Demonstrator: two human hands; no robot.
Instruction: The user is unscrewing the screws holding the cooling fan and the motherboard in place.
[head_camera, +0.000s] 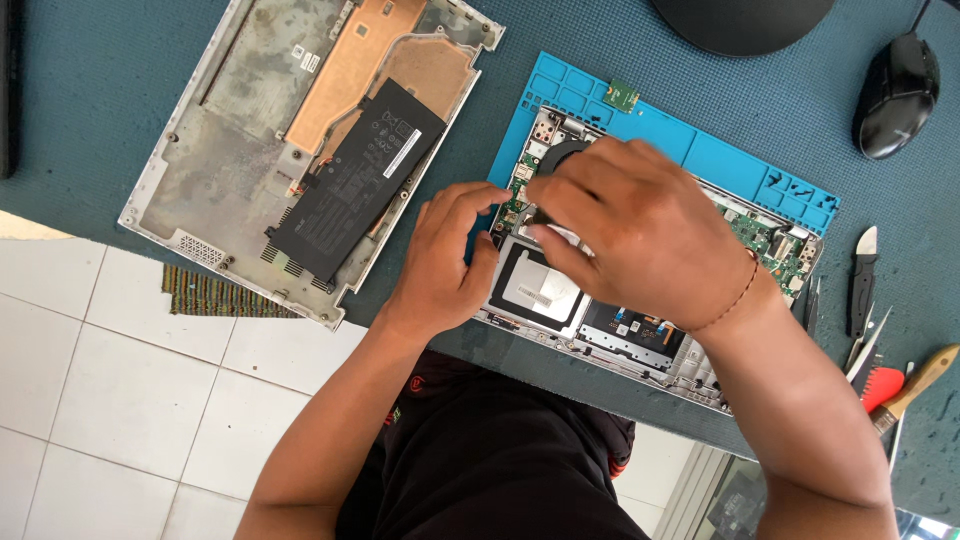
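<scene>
Two hands work close together over an open laptop (640, 330) that lies on a blue mat (700, 150) on the table (100, 80). Nearest the person, the laptop's front edge hangs just past the table edge, and its long side runs slantwise from near left to far right, with the hinge side pointing away. It lies flat with its insides up, likely so the small parts can be reached. The left hand (440, 265) has its fingers curled, the tips pressed down on the parts at the laptop's left end, as if to hold something steady. The right hand (640, 225) crosses over the middle, its fingers bent and pinching something small and dark; what it is cannot be told. Off to the left lies the laptop's bottom cover (230, 150), inside up, with a flat black battery (355, 180) resting slantwise on it, probably put aside. To the right, a few tools (865, 290) and a brush (915, 385) wait within reach. Farther away sits a black mouse (897, 95).
</scene>
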